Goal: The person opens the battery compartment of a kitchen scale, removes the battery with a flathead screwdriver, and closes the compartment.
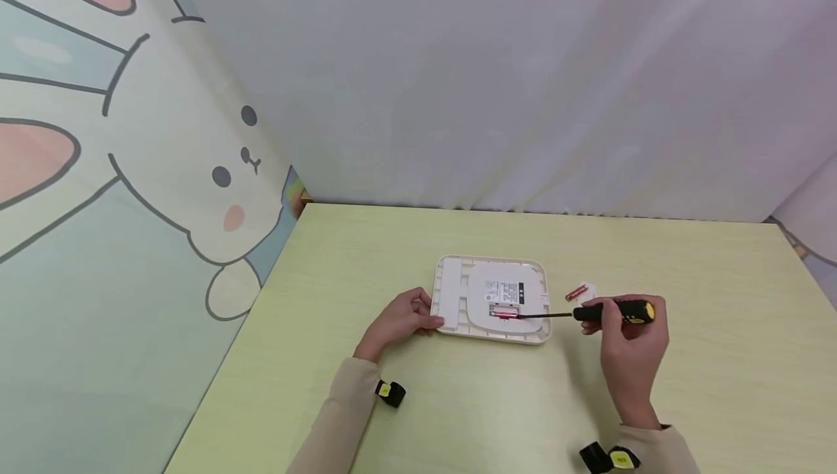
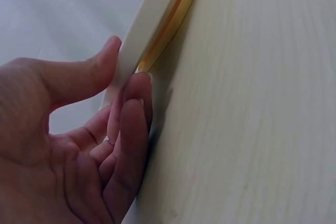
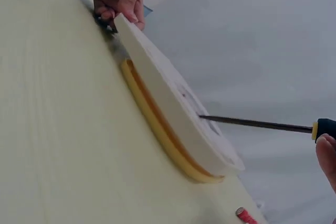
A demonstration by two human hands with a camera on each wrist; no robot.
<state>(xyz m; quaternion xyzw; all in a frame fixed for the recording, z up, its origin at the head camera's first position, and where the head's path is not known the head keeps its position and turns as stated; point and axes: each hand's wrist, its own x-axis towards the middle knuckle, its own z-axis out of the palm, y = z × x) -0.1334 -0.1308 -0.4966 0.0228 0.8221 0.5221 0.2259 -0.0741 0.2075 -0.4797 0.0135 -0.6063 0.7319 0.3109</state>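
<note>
A white, round-cornered plastic device (image 1: 451, 285) lies on the table with its labelled back up. My left hand (image 1: 400, 320) grips its left edge; in the left wrist view the thumb (image 2: 100, 69) is on top and the fingers are at the underside. My right hand (image 1: 633, 358) holds a screwdriver (image 1: 633, 311) by its black and yellow handle. The screwdriver's thin shaft (image 3: 257, 123) reaches left, its tip at the device's small battery compartment. Inside the compartment sits a red battery (image 1: 503, 313). Whether the tip touches the battery cannot be told.
A loose red battery (image 1: 576, 293) lies right of the device, beside a small white piece (image 1: 591, 290) partly behind the right hand. The pale wooden table (image 1: 484, 408) meets a light curtain (image 1: 497, 96) at the back. A rabbit-print panel (image 1: 163, 169) stands on the left.
</note>
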